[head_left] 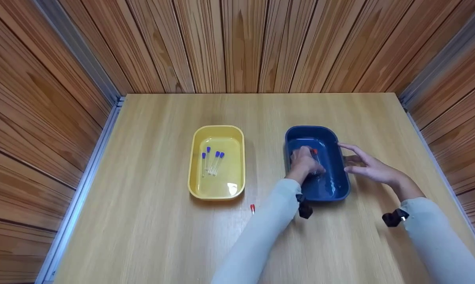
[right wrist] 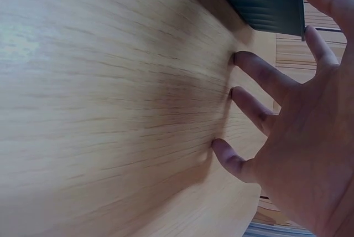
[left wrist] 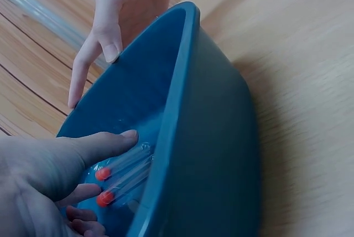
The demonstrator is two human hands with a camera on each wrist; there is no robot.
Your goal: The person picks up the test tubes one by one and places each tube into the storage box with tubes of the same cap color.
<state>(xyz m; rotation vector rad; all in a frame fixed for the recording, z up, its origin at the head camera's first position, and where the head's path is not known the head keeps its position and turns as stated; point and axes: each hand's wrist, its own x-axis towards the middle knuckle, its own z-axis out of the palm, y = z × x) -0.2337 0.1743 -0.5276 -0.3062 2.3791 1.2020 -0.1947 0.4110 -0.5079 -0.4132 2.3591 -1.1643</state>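
Note:
My left hand (head_left: 304, 161) reaches down into the dark blue bin (head_left: 341, 189). In the left wrist view its thumb is stretched out, and the fingers are loosely bent. Clear tubes with red caps (left wrist: 105, 198) lie on the bin floor beside that thumb and the fingers; the hand partly covers them. My right hand (head_left: 369, 165) is at the bin's right side, its thumb and a finger touching the rim. The right wrist view shows the other fingers (right wrist: 260, 73) spread, tips down at the table. Another red-capped tube (head_left: 252, 207) lies on the table, partly hidden by the left sleeve.
A yellow bin (head_left: 192, 173) stands left of the blue one, with several clear purple-capped tubes (head_left: 217, 161) in it. Both bins are on a light wooden table (head_left: 142, 221). Wood-plank walls (head_left: 245, 47) with metal edging enclose the back and sides.

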